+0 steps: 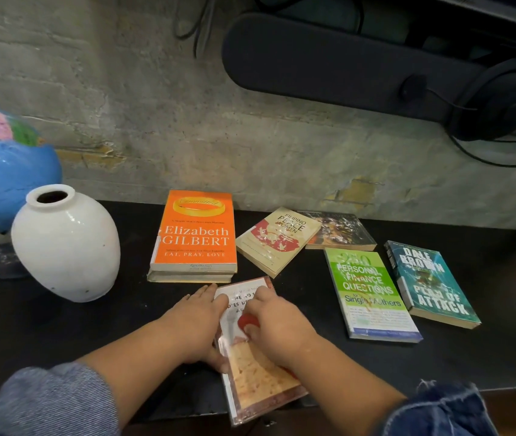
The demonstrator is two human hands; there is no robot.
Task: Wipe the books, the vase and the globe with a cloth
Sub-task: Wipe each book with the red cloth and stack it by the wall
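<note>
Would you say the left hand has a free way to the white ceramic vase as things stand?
Probably yes. The left hand rests on the plastic-covered book, and only black tabletop shows between it and the white ceramic vase to its left; it need only leave the book.

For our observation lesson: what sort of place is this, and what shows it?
Probably a home or office media corner: a black console top against a bare concrete wall, a soundbar with cables mounted above, and books, a white vase and a globe laid out.
</note>
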